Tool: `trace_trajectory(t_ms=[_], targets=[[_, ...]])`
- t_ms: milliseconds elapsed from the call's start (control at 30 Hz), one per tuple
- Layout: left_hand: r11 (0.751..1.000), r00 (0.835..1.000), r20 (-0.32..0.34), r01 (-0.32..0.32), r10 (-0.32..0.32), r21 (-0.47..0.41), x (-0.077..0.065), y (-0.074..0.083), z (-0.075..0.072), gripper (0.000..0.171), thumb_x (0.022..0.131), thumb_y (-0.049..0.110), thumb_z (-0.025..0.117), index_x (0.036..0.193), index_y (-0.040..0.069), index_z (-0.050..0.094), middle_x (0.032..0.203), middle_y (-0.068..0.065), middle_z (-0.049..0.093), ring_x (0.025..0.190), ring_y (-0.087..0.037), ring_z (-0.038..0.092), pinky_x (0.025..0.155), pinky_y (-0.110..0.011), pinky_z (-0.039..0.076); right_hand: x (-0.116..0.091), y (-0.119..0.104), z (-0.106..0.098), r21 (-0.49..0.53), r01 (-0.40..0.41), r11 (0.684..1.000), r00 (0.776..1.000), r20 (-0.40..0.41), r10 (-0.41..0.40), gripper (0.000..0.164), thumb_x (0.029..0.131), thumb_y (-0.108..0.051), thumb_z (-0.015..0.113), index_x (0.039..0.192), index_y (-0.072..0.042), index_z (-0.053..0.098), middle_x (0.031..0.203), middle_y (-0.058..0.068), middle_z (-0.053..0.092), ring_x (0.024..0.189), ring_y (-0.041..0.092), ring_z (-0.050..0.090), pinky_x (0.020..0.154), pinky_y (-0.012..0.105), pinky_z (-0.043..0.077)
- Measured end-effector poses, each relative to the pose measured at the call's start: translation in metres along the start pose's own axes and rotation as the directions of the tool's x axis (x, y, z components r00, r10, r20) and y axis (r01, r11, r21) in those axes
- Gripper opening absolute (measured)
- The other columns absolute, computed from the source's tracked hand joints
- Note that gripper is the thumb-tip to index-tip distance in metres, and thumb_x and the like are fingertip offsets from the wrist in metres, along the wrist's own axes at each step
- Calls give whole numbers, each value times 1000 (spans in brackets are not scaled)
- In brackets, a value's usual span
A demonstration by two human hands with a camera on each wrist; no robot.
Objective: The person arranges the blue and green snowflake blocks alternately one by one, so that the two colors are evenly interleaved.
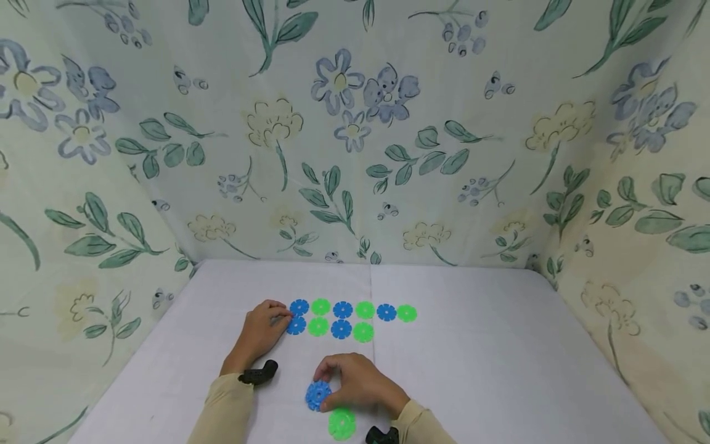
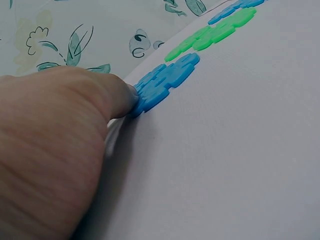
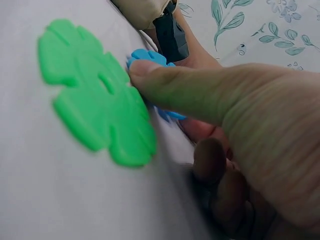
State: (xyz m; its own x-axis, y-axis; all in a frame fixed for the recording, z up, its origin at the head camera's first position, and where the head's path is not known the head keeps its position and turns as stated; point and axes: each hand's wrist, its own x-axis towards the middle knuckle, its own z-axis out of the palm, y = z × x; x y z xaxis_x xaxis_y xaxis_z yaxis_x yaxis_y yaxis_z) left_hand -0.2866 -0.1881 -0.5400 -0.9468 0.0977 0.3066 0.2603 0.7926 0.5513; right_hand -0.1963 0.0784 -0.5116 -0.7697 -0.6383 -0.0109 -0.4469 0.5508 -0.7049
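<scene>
My left hand [image 1: 266, 327] is at the left end of two rows of flower-shaped plastic discs. Its fingertips touch the left edges of the upper blue disc [image 1: 299, 308] and the lower blue disc [image 1: 296, 325]. In the left wrist view the thumb [image 2: 117, 95] meets the rim of a blue disc [image 2: 162, 82] lying flat. Nearer the front, my right hand [image 1: 363, 382] pinches a blue notched disc [image 1: 318, 395] between thumb and forefinger; whether more than one is stacked there I cannot tell. Just below that hand lies a green disc [image 1: 341, 424], large in the right wrist view.
Blue and green discs alternate along both rows; the upper row reaches farther right, ending at a green disc [image 1: 407, 313]. The lower row ends at another green disc [image 1: 363, 332]. A white cloth [image 1: 471, 357] covers the table, with floral fabric [image 1: 360, 154] behind and at the sides.
</scene>
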Motion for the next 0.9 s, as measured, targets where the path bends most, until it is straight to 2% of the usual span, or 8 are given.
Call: trace_trajectory(t_ms=[133, 333, 467, 567, 667, 800, 900], targets=[[1000, 1000, 1, 2, -2, -3, -4, -1, 0, 13, 94, 28, 71, 101, 21, 79, 115, 0, 66, 115, -25, 61, 103, -55, 42, -2, 3, 3, 49, 13, 999, 1000, 6, -13, 39, 70, -35, 91, 101, -35, 68, 92, -24, 63, 84, -6, 57, 79, 18, 45], [1000, 1000, -14, -18, 18, 5, -2, 0, -1, 13, 94, 28, 71, 101, 21, 79, 115, -1, 66, 114, -25, 62, 103, -56, 40, -1, 10, 1, 160, 66, 985, 998, 1, -67, 23, 83, -35, 82, 103, -33, 70, 91, -18, 66, 69, -2, 53, 62, 19, 46], [1000, 1000, -20, -15, 15, 0, 0, 1, -2, 13, 94, 27, 71, 101, 21, 79, 115, -1, 66, 115, -25, 61, 103, -56, 40, 2, 15, 0, 224, 91, 970, 996, 1, -93, 15, 90, -37, 75, 102, -31, 71, 90, -15, 66, 64, -1, 52, 59, 19, 46], [1000, 1000, -10, -2, 2, 2, 0, 1, -2, 13, 94, 28, 71, 101, 21, 79, 116, -1, 66, 116, -25, 61, 104, -56, 40, 2, 17, 0, 260, 90, 961, 995, 8, -96, 13, 92, -37, 73, 103, -30, 71, 90, -15, 66, 64, -1, 53, 61, 19, 47], [1000, 1000, 3, 7, -7, 9, 1, 0, -1, 14, 94, 28, 70, 102, 21, 79, 117, -1, 66, 116, -25, 61, 104, -55, 41, 1, 16, -1, 289, 70, 955, 997, 6, -75, 13, 92, -35, 73, 102, -29, 71, 91, -14, 67, 72, 0, 57, 67, 20, 50], [1000, 1000, -2, -3, 3, 17, 1, -2, 0, 14, 95, 28, 70, 103, 21, 79, 117, -2, 66, 116, -25, 61, 104, -55, 40, 0, 13, -3, 326, 37, 945, 999, -12, -35, 11, 92, -34, 73, 101, -28, 71, 94, -11, 68, 85, 4, 62, 77, 23, 51], [1000, 1000, -7, -14, 15, 20, 2, -1, 1, 13, 94, 28, 71, 102, 21, 79, 117, -2, 66, 116, -26, 61, 104, -56, 39, -1, 12, -6, 337, 12, 941, 1000, -30, -2, 10, 92, -35, 72, 101, -30, 71, 94, -10, 66, 86, 6, 62, 78, 24, 51]])
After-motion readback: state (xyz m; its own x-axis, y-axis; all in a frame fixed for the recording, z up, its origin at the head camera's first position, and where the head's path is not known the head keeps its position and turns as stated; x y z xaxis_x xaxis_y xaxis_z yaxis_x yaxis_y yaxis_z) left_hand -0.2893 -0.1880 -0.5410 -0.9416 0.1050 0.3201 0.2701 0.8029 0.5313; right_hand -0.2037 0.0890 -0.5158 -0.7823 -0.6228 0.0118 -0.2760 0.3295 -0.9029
